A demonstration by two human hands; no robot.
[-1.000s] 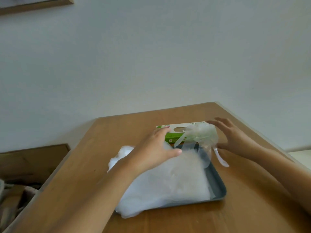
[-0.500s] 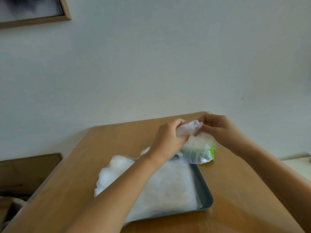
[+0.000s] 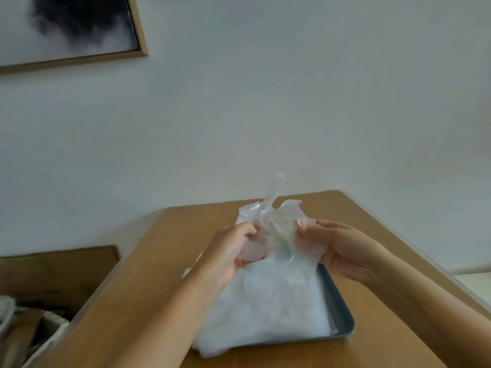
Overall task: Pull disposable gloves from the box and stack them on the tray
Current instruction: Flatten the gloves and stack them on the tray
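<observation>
I hold one clear plastic glove (image 3: 276, 224) spread in the air above the far end of the grey tray (image 3: 342, 312). My left hand (image 3: 233, 251) grips its left edge and my right hand (image 3: 334, 248) grips its right edge; a glove finger sticks up between them. On the tray lies a thick white pile of gloves (image 3: 271, 306) that spills over the tray's left and near sides. The glove box is hidden behind the held glove and my hands.
The tray sits on a wooden table (image 3: 148, 282) whose far edge meets a pale wall. A framed picture (image 3: 69, 27) hangs at the upper left. Left of the table are a brown cardboard box (image 3: 53, 274) and a basket (image 3: 39, 330).
A second ago my hands were at the green box with a glove coming out. Both hands have since lifted it and pulled it apart into a spread sheet; the view has tilted upward.
</observation>
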